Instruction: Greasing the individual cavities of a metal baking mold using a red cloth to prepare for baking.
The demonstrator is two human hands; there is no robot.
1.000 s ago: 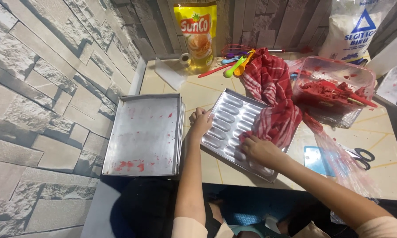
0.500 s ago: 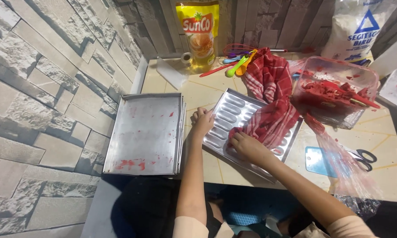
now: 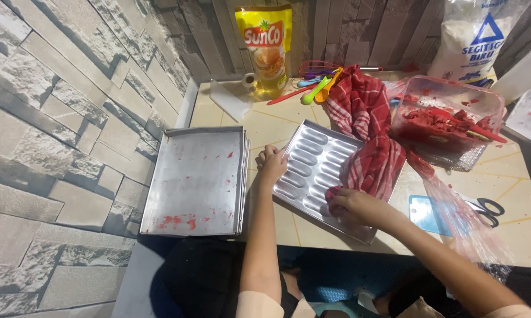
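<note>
A metal mould tray (image 3: 312, 154) with rows of long oval hollows lies tilted on the tiled counter. My left hand (image 3: 271, 165) grips its left edge. My right hand (image 3: 354, 204) presses a bunched end of a red checked cloth (image 3: 365, 135) onto the tray's near hollows. The cloth trails up across the tray's right side toward the back of the counter.
A flat metal baking tray (image 3: 197, 179) with red smears sits to the left, against a stone-pattern wall. A clear tub (image 3: 448, 118) of red-stained tools stands at right, with a plastic bag, scissors (image 3: 488, 209) and a blue card near it. A yellow pouch (image 3: 264, 44), coloured spoons and a white sack are at the back.
My right hand has slid the cloth along the mould tray's near hollows, toward the left. My left hand stays on the tray's edge.
</note>
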